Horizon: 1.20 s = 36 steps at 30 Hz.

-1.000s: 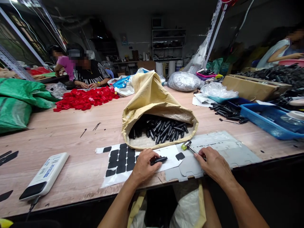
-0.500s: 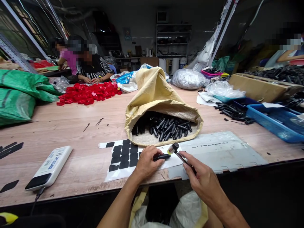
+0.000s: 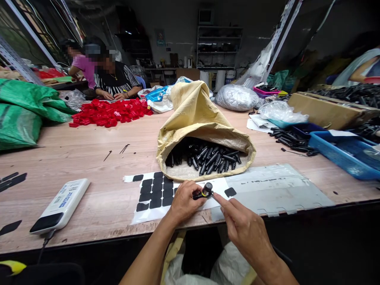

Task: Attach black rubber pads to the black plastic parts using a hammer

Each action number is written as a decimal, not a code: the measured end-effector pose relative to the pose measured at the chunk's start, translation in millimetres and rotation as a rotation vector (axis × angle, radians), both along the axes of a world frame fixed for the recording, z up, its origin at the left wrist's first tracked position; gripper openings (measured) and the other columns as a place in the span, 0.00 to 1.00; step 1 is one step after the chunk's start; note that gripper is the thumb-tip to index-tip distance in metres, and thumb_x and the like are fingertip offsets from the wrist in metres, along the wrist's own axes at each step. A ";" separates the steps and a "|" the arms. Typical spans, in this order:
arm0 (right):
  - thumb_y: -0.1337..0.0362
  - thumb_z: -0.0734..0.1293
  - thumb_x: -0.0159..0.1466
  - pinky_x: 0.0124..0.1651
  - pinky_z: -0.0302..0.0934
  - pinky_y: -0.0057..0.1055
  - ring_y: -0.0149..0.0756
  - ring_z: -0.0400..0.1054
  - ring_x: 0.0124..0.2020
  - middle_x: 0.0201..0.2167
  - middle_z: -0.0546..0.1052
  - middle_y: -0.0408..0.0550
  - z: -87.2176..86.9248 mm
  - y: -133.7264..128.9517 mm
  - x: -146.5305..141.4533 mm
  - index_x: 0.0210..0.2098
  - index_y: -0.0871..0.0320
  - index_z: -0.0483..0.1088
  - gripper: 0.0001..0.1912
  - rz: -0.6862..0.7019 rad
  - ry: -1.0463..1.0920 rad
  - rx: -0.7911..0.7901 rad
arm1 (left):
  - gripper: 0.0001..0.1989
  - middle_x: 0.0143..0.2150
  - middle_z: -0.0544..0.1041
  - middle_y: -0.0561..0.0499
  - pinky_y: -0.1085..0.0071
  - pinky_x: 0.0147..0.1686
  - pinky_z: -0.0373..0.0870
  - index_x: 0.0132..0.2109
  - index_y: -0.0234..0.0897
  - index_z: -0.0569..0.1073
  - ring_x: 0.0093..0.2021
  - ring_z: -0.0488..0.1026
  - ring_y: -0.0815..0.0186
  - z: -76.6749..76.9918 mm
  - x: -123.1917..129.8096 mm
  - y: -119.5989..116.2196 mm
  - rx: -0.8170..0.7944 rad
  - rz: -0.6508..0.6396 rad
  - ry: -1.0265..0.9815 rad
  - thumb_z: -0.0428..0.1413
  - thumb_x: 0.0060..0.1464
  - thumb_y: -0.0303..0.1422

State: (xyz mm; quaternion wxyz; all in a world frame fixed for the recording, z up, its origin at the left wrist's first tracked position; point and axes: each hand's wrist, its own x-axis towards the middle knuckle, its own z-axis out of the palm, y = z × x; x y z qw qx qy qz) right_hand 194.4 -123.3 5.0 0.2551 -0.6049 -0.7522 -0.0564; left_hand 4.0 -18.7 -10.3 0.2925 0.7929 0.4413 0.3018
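My left hand [image 3: 185,202] is closed around a slim black tube [image 3: 196,194] at the table's front edge, with the tube's end pointing right. My right hand [image 3: 242,217] grips a small hammer, and its dark head [image 3: 207,187] is at the tube's right end; fingers mostly hide the handle. Beneath my left hand lies a white sheet [image 3: 142,217] with rows of black rounded-square pads [image 3: 156,194]. Just behind both hands, an open yellow woven sack [image 3: 204,128] holds many black tubular parts [image 3: 212,160].
A white power bank [image 3: 62,204] with a cable lies left. Red pieces [image 3: 109,113] are heaped farther back, near a person [image 3: 117,81] in striped clothing. On the right are a grey sheet [image 3: 276,194], a loose black pad [image 3: 230,192], a blue tray [image 3: 341,152] and black parts [image 3: 291,138].
The hammer head has come down and left onto the tube's end. My right hand has shifted slightly left, showing the loose black pad. My left hand stays almost in place.
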 end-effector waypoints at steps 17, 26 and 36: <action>0.64 0.61 0.68 0.42 0.63 0.36 0.41 0.72 0.39 0.39 0.79 0.47 -6.0 6.8 68.7 0.53 0.53 0.74 0.16 -0.312 -0.019 0.114 | 0.06 0.37 0.76 0.51 0.65 0.42 0.62 0.39 0.40 0.77 0.41 0.69 0.61 5.0 -4.8 0.2 -0.037 -0.052 0.001 0.58 0.59 0.36; 0.64 0.64 0.65 0.42 0.61 0.43 0.47 0.65 0.43 0.43 0.75 0.53 -13.5 21.9 107.5 0.49 0.53 0.76 0.15 -0.418 -0.040 0.110 | 0.08 0.43 0.77 0.51 0.63 0.47 0.62 0.44 0.41 0.75 0.45 0.70 0.60 3.4 -7.2 0.5 -0.025 -0.090 0.007 0.52 0.64 0.36; 0.65 0.69 0.64 0.50 0.62 0.36 0.38 0.69 0.45 0.40 0.79 0.46 10.4 58.0 12.8 0.48 0.52 0.76 0.12 0.316 0.448 -0.344 | 0.08 0.42 0.77 0.51 0.64 0.46 0.60 0.45 0.41 0.76 0.44 0.70 0.61 3.0 -9.3 -3.9 0.049 -0.204 0.025 0.53 0.65 0.36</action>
